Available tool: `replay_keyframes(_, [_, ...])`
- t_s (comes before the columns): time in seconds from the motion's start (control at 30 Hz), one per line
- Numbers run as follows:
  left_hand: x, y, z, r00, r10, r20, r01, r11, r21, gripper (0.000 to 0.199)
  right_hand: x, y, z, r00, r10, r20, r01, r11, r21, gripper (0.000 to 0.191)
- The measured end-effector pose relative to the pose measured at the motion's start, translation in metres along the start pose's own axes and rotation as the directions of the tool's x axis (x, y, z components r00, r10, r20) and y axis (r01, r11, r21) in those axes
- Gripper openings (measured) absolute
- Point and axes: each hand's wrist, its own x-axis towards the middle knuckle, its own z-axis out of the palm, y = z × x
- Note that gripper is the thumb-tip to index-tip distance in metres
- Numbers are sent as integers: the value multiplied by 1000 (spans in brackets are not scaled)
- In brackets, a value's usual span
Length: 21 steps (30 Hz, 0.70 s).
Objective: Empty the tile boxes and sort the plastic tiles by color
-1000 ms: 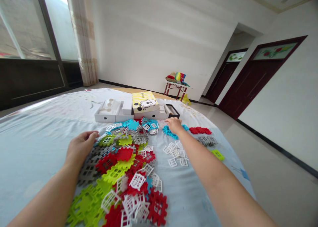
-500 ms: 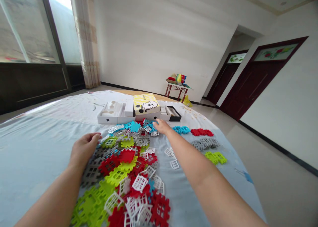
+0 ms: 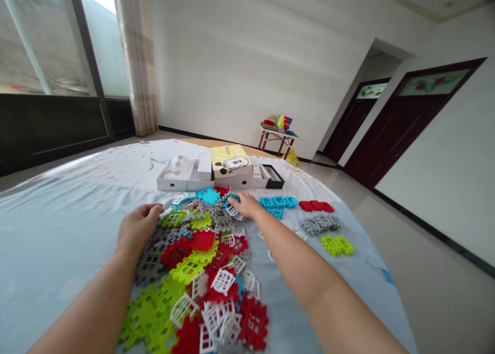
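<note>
A long pile of plastic tiles, with red (image 3: 253, 323), lime green (image 3: 145, 312), grey (image 3: 149, 263), blue (image 3: 209, 195) and white window-shaped pieces (image 3: 223, 281), runs down the cloth. At the pile's far right edge, my right hand (image 3: 246, 206) reaches in with its fingers on a blue tile (image 3: 231, 197). My left hand (image 3: 139, 225) rests at the pile's left side, fingers curled together; whatever is between them is too small to make out. Sorted rows lie to the right: blue (image 3: 277, 203), red (image 3: 316, 206), grey (image 3: 322, 224) and green (image 3: 337, 245).
Behind the pile stand white boxes (image 3: 172, 183), a yellow cartoon box (image 3: 232, 163) and a black-rimmed box (image 3: 275, 176). The round table has a light blue cloth (image 3: 58, 240). A small side table (image 3: 279, 134) with colourful items is by the wall.
More blue tiles now lie to the right of my right hand, beside the sorted blue row. That hand has moved slightly down and is at another blue tile. The view has shifted a little.
</note>
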Motion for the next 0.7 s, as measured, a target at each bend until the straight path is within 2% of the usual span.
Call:
replay_keyframes(0.1, [0, 0, 0, 1000, 3, -7, -3, 1000, 15, 36, -22, -8, 0, 999, -44, -21, 45, 998, 46, 67])
replay_keyframes(0.23, [0, 0, 0, 1000, 0, -8, 0, 1000, -4, 37, -46, -16, -7, 992, -127, 4, 122, 963, 239, 64])
replay_keyframes(0.33, [0, 1, -2, 1000, -4, -3, 4, 1000, -24, 39, -58, -15, -14, 992, -124, 31, 98, 895, 435, 60])
replay_keyframes(0.47, [0, 2, -3, 1000, 0, 1, 0, 999, -44, 40, -66, -5, -19, 995, -90, -31, 90, 781, 618, 49])
replay_keyframes(0.57, [0, 1, -3, 1000, -3, 1, 3, 999, -54, 40, -70, 7, -23, 993, -42, -109, 103, 760, 641, 41])
replay_keyframes(0.7, [0, 1, -2, 1000, -6, 4, 6, 998, -62, 42, -84, 23, -30, 983, -54, -176, 136, 860, 492, 29])
